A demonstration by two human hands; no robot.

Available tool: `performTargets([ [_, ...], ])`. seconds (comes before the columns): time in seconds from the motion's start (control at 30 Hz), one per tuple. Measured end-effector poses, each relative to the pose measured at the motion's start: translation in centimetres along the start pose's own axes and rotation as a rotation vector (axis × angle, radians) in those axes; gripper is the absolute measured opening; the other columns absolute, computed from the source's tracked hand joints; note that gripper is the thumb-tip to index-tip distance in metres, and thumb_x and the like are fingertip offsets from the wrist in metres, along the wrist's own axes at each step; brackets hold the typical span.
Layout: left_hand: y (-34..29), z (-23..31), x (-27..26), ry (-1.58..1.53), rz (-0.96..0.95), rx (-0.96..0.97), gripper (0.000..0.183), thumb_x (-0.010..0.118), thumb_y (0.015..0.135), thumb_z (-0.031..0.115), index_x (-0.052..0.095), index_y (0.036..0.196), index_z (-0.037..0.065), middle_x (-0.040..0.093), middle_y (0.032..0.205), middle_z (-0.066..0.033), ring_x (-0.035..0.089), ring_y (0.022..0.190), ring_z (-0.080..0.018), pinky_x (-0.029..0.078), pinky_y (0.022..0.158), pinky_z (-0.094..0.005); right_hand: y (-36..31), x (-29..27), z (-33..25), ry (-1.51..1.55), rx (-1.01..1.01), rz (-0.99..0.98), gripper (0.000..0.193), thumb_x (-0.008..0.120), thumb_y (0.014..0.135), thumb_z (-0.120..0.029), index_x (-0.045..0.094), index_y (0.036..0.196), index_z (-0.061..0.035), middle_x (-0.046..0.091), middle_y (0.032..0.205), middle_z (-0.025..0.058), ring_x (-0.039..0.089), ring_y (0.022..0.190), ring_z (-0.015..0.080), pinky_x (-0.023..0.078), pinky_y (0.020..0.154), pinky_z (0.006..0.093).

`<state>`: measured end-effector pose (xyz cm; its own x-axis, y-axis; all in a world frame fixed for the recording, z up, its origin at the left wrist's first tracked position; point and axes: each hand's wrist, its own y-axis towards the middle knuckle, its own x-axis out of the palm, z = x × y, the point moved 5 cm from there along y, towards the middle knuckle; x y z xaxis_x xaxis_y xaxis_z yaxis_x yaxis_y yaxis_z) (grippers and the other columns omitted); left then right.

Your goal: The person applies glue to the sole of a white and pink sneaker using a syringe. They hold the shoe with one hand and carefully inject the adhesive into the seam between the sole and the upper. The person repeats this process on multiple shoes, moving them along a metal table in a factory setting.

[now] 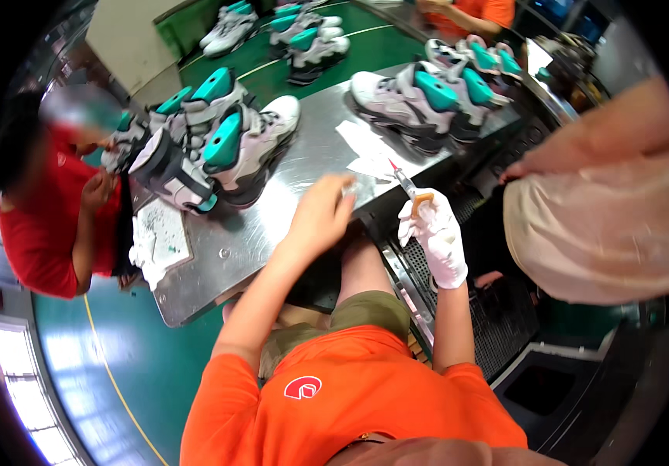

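My right hand (435, 241), in a white glove, is closed around a slim syringe-like tool (406, 182). Its red tip points up and left, and an orange piece sits at its lower end by the fingers. Bare and slightly blurred, my left hand (320, 213) is over the near edge of the metal table (272, 233). Its thumb and forefinger curve toward each other around a small pale spot too blurred to name. Beyond both hands, crumpled white paper (365, 147) lies on the table next to a grey and white sneaker (396, 97) with a teal insert.
More sneakers (253, 147) crowd the table's left part, near a white pad (165, 233) and a cloth. A person in red (47, 225) is on the left; another in a beige apron (598, 225) stands close on my right. Far back, someone wears orange (482, 15).
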<state>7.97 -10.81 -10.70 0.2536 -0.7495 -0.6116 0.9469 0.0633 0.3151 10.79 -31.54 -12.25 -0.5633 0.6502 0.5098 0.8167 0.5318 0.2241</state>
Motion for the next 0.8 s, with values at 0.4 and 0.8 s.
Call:
performTargets([
  [0.4,10.9,-3.8,4.0,0.399,-0.039,0.293,0.012,0.068,0.077,0.009,0.067,0.09,0.011,0.061,0.095,-0.0025,0.057,0.089,-0.0282,0.05,0.072,-0.0399,5.6,-5.4,2.2,-0.006,0.3,0.142,0.055,0.067,0.09,-0.04,0.049,0.122,0.0016,0.059,0.1,0.0154,0.062,0.08,0.0234,0.053,0.066,0.0344],
  [0.8,23.6,-8.4,-0.6,0.106,-0.096,-0.402,0.065,0.056,0.093,0.052,0.058,0.123,-0.006,0.068,0.106,-0.0228,0.068,0.09,-0.0325,0.055,0.081,-0.0402,6.1,-3.3,1.8,-0.496,0.287,-0.103,0.08,0.079,0.062,0.003,0.044,0.133,-0.0053,0.056,0.104,0.0069,0.056,0.081,0.0108,0.05,0.075,0.0256],
])
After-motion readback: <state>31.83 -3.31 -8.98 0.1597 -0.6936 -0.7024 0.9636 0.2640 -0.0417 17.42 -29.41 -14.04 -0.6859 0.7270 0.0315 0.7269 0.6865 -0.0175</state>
